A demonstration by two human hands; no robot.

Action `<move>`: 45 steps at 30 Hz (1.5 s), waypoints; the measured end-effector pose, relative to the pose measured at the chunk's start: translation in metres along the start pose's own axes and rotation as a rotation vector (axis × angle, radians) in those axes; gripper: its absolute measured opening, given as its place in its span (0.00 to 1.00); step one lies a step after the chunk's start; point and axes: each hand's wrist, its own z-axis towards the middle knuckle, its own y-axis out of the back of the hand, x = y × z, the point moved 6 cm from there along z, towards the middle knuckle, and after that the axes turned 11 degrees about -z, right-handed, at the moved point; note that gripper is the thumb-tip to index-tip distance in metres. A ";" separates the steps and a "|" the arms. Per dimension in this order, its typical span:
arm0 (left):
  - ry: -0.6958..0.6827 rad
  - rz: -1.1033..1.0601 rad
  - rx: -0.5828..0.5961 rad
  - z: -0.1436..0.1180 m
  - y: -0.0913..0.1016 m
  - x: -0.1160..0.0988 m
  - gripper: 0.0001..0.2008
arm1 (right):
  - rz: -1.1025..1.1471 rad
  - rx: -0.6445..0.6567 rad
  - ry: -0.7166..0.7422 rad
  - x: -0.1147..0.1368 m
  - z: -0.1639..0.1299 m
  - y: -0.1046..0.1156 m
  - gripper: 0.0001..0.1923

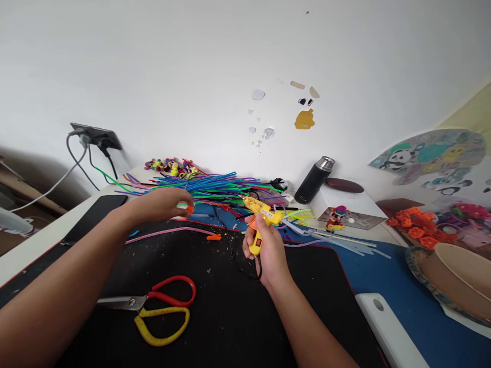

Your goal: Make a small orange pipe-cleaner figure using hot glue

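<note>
My right hand (pixel 271 251) is wrapped round the handle of a yellow hot glue gun (pixel 254 205), whose nozzle points up and to the left. A red switch shows on its handle, and a black cord hangs from the bottom. My left hand (pixel 169 200) is closed on a small orange pipe cleaner piece (pixel 189 209), partly hidden by the fingers. Another short orange piece (pixel 214 237) lies on the black mat (pixel 230 317) between the hands. Behind them spreads a pile of coloured pipe cleaners (pixel 207 185). Red-and-yellow-handled scissors (pixel 164 294) lie nearer me.
A black thermos (pixel 314 180) stands at the back by a white box (pixel 347 202) with a small figure (pixel 336 219). Glue sticks (pixel 345 244) lie right of the glue gun. At the right are a bowl (pixel 456 271) and a white device (pixel 389 329); a phone (pixel 95 219) lies left.
</note>
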 end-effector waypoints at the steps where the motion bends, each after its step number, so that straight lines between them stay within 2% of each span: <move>1: -0.018 -0.065 -0.059 0.000 0.003 -0.004 0.17 | -0.006 0.003 -0.001 0.000 0.000 0.000 0.31; 3: -0.039 -0.238 -0.156 0.001 0.006 -0.014 0.20 | -0.014 0.007 -0.002 -0.001 -0.001 -0.001 0.32; 5: -0.054 -0.440 -0.203 0.001 0.003 -0.027 0.22 | -0.019 0.011 0.002 -0.001 -0.002 -0.002 0.32; 9: -0.072 -0.816 -0.253 0.004 -0.013 -0.047 0.24 | -0.041 0.022 0.028 0.002 -0.002 -0.003 0.33; 13: -0.079 -0.995 -0.251 0.007 -0.029 -0.057 0.24 | -0.088 0.068 0.054 0.007 -0.005 -0.008 0.34; 18: -0.088 -0.995 -0.299 0.003 -0.028 -0.063 0.24 | -0.189 0.132 0.069 0.010 -0.012 -0.015 0.37; 26: -0.089 -0.864 -0.358 -0.003 -0.022 -0.072 0.28 | -0.318 0.095 0.089 0.012 -0.015 -0.012 0.37; 33: -0.099 -0.851 -0.363 -0.005 -0.020 -0.076 0.31 | -0.308 0.093 0.069 0.009 -0.017 -0.013 0.37; 45: -0.127 -0.814 -0.377 -0.006 -0.019 -0.075 0.29 | -0.293 0.095 0.029 0.004 -0.018 -0.013 0.37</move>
